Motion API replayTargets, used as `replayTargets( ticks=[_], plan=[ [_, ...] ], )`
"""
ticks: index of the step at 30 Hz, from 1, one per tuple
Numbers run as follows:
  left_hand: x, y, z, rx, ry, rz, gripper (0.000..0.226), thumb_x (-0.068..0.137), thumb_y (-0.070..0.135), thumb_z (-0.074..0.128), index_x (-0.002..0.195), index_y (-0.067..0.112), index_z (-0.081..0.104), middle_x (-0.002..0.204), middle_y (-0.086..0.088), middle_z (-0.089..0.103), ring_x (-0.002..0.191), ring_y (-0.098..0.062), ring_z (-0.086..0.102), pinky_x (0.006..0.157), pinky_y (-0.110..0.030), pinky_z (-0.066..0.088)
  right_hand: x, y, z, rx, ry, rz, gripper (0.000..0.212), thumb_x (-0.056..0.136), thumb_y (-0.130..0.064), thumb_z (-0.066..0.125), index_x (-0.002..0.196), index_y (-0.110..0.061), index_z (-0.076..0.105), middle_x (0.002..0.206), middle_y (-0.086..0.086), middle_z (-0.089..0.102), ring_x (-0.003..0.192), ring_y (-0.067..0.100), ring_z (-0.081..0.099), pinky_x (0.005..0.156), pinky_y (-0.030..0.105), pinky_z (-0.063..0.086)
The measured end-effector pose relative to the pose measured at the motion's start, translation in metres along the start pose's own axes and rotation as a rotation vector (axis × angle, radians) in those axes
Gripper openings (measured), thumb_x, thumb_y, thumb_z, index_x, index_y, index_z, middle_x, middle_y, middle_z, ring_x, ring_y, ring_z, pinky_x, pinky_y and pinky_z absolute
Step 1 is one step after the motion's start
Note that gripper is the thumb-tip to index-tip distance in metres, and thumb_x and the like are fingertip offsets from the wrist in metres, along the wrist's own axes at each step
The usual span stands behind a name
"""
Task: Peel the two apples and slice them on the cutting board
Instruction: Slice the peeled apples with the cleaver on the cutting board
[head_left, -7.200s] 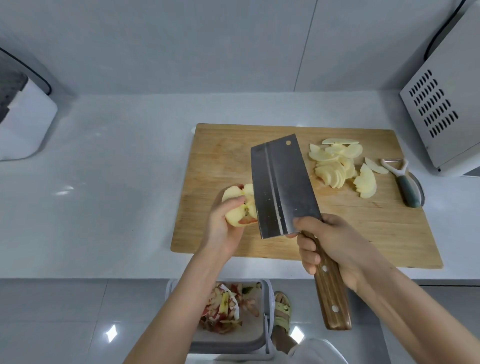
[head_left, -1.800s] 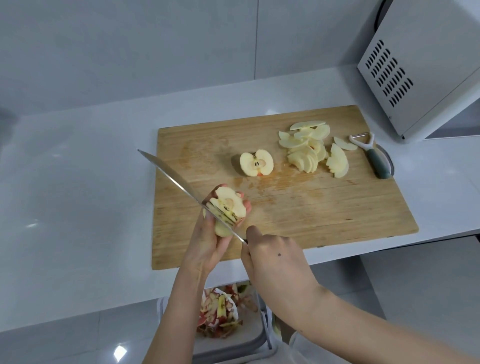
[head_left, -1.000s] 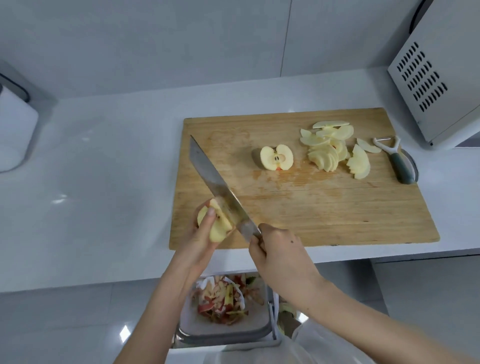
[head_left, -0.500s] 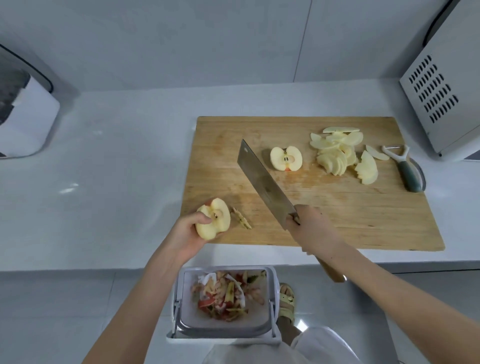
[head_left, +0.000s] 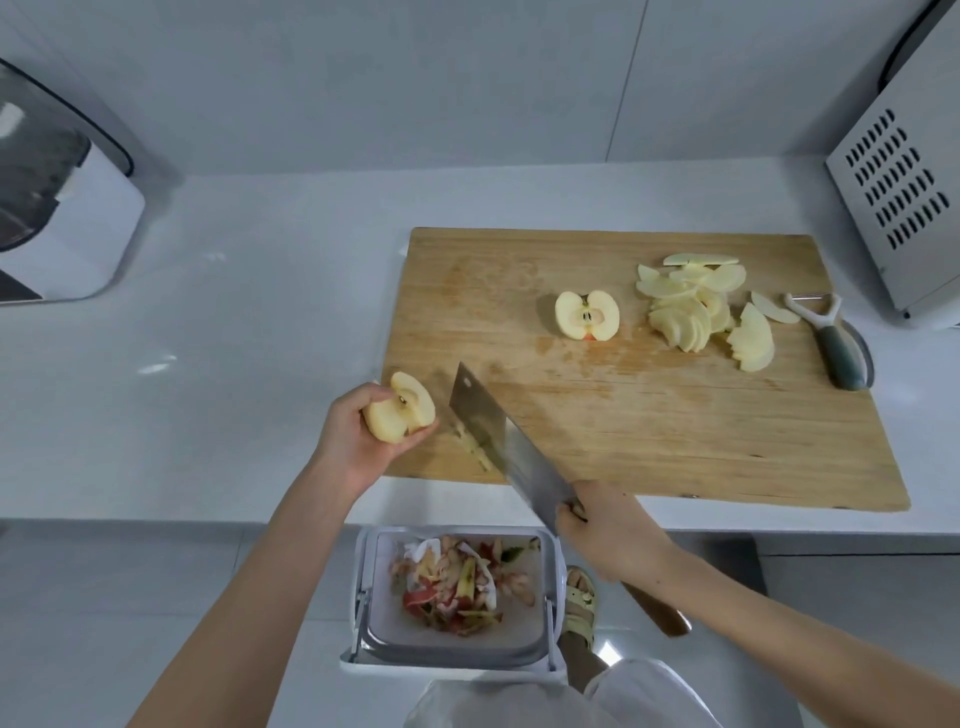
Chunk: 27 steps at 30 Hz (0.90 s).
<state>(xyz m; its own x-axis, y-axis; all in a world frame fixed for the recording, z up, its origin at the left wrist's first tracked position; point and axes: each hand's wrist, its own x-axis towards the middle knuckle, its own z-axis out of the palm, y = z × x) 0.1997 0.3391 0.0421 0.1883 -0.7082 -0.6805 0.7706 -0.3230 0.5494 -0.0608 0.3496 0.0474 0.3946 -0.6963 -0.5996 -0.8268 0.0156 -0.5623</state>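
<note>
Peeled apple half (head_left: 400, 415), cut face up with the core notch showing, sits in the left grip (head_left: 358, 441). The fingers curl round its underside and it is held over the cutting board (head_left: 675, 441) at the board's 8 o'clock corner. Second apple half (head_left: 587, 315) lies cut face up near board centre, toward 12 o'clock. Pile of apple slices (head_left: 691, 306) is at the board's 2 o'clock, just beside that half but apart from it. Right grip (head_left: 608, 535) is wrapped tight on the cleaver (head_left: 498, 447) handle, off the board's 6 o'clock edge. The blade slants toward 11 o'clock over the board, close to the held half. Small core scraps (head_left: 475, 447) lie along the blade's edge; can't tell if the blade touches the board. Peeler (head_left: 831, 343) is at the board's 3 o'clock edge, head on the wood. Board lies on the white desk (head_left: 234, 338). Bin (head_left: 551, 613) of red and yellow peelings is on the floor at 6 o'clock. Vented appliance (head_left: 904, 182) is at 2 o'clock of the desk, a white appliance (head_left: 67, 223) at 10 o'clock.
</note>
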Motion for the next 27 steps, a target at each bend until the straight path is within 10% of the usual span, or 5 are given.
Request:
replayTargets(
  ticks=[6, 15, 19, 24, 27],
  plan=[
    [0.008, 0.005, -0.003, 0.017, 0.028, 0.08, 0.022, 0.082, -0.002, 0.051, 0.101, 0.008, 0.057, 0.119, -0.013, 0.055, 0.113, -0.033, 0.054, 0.085, -0.05, 0.05, -0.014, 0.003, -0.02, 0.143, -0.148, 0.013, 0.03, 0.096, -0.023, 0.042, 0.09, 0.004, 0.056, 0.053, 0.008, 0.053, 0.037, 0.014, 0.051, 0.05, 0.026, 0.045],
    [0.011, -0.019, 0.027, 1.033, -0.123, 0.389, 0.07, 0.074, 0.001, 0.075, 0.129, 0.034, 0.047, 0.116, 0.02, 0.05, 0.099, -0.001, 0.053, 0.066, -0.009, 0.045, -0.008, 0.0, -0.057, 0.289, 0.138, 0.067, 0.027, 0.092, -0.009, 0.041, 0.065, -0.008, 0.045, 0.041, 0.005, 0.049, 0.031, 0.014, 0.047, 0.048, 0.03, 0.046],
    [0.019, -0.032, 0.045, 1.27, -0.197, 0.42, 0.072, 0.073, 0.008, 0.077, 0.132, 0.031, 0.044, 0.117, 0.014, 0.049, 0.097, -0.001, 0.052, 0.071, -0.013, 0.041, -0.009, 0.004, -0.058, 0.36, 0.167, 0.075, 0.021, 0.09, -0.006, 0.041, 0.07, -0.006, 0.047, 0.043, 0.007, 0.048, 0.032, 0.016, 0.045, 0.044, 0.029, 0.043],
    [0.017, -0.038, 0.067, 0.376, -0.088, -0.019, 0.023, 0.087, -0.004, 0.051, 0.101, 0.013, 0.055, 0.111, -0.012, 0.056, 0.099, -0.027, 0.057, 0.085, -0.045, 0.051, -0.013, 0.01, -0.06, 0.416, 0.21, 0.074, 0.023, 0.091, -0.005, 0.041, 0.069, -0.007, 0.044, 0.043, 0.008, 0.048, 0.031, 0.015, 0.044, 0.039, 0.022, 0.039],
    [0.02, -0.033, 0.055, 0.446, -0.136, -0.093, 0.026, 0.085, -0.005, 0.045, 0.101, 0.011, 0.058, 0.114, -0.015, 0.056, 0.108, -0.034, 0.054, 0.088, -0.052, 0.05, -0.012, 0.014, -0.062, 0.454, 0.222, 0.076, 0.021, 0.092, -0.005, 0.042, 0.071, -0.006, 0.045, 0.046, 0.011, 0.047, 0.032, 0.015, 0.044, 0.038, 0.023, 0.039]
  ],
)
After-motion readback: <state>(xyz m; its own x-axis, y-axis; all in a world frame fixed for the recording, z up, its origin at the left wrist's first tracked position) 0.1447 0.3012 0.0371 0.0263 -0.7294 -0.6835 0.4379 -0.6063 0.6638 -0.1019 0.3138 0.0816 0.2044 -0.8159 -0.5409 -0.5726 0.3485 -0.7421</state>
